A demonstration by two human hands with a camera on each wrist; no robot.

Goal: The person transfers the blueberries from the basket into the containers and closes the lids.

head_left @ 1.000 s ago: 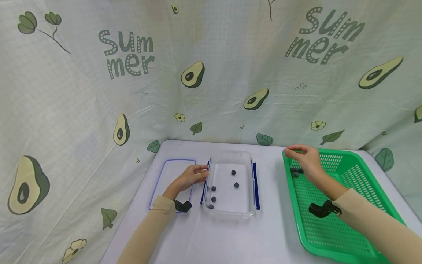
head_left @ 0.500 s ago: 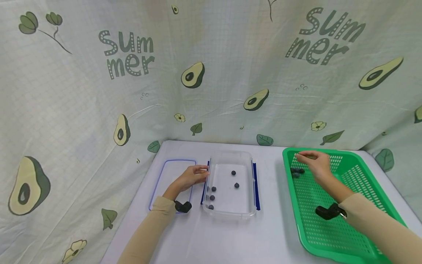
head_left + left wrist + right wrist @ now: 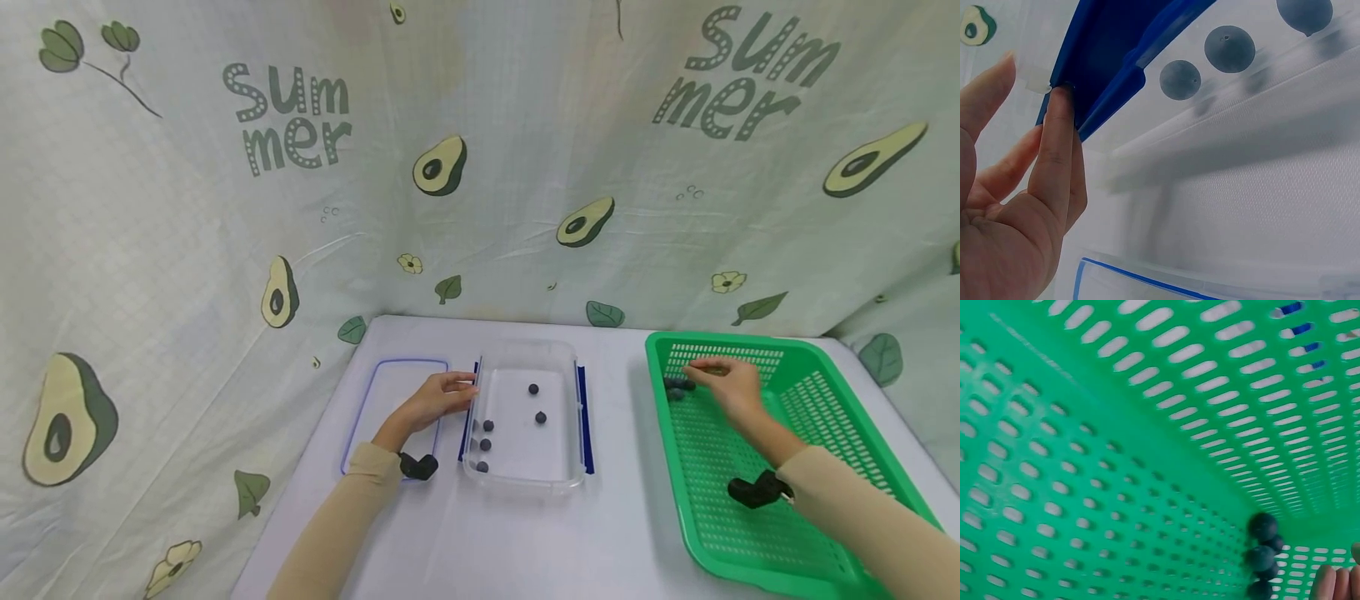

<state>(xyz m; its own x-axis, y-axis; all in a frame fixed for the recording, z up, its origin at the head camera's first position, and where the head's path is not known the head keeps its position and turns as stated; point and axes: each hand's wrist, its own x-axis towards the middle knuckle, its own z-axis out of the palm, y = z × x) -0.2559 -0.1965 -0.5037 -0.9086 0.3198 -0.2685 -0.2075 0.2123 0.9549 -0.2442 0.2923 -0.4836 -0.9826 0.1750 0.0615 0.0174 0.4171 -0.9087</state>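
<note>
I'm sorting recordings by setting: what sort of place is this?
Probably a small staged tabletop setup indoors. A printed avocado cloth hangs behind the white table, where a clear container and a green basket both hold small dark balls.

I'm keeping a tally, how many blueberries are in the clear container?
5: three blueberries along the left side of the clear container, two blueberries nearer its middle. None appears hidden.
</note>
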